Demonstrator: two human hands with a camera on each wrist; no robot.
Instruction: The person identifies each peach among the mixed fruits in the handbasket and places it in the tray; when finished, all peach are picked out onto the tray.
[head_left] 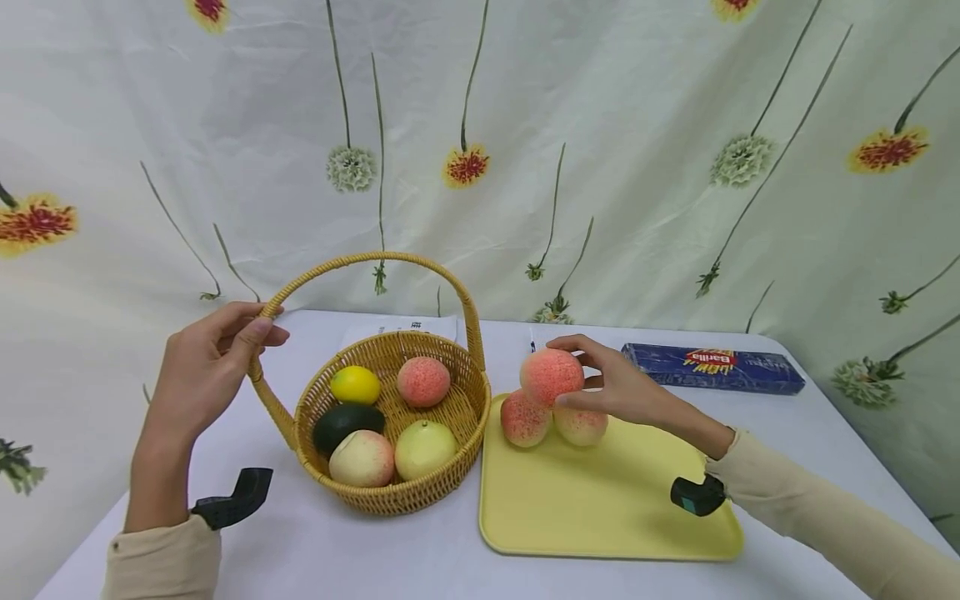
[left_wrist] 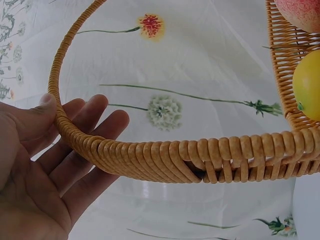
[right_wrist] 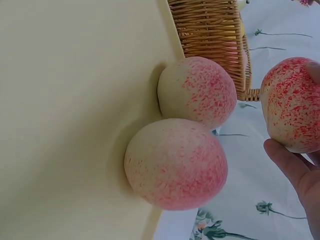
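Observation:
My left hand (head_left: 213, 358) pinches the tall handle (head_left: 375, 257) of a wicker basket (head_left: 405, 500) on its left side; the left wrist view shows the thumb and fingers about the wrapped handle (left_wrist: 120, 152). Inside the basket lie a yellow lemon (head_left: 356, 385), a dark green avocado (head_left: 347, 427), a pale peach (head_left: 362, 459), a pinkish-red peach (head_left: 423, 382) and a pale yellow-green round fruit (head_left: 425, 450). In my right hand (head_left: 615, 383) a peach (head_left: 551, 377) is held between thumb and fingers, above two peaches (right_wrist: 197, 92) on a yellow tray (head_left: 600, 508).
Behind the tray lies a blue Barilla box (head_left: 712, 369). A white printed packet (head_left: 442, 327) is partly hidden behind the basket. A flower-patterned cloth (head_left: 525, 100) hangs at the back of the white table (head_left: 360, 558).

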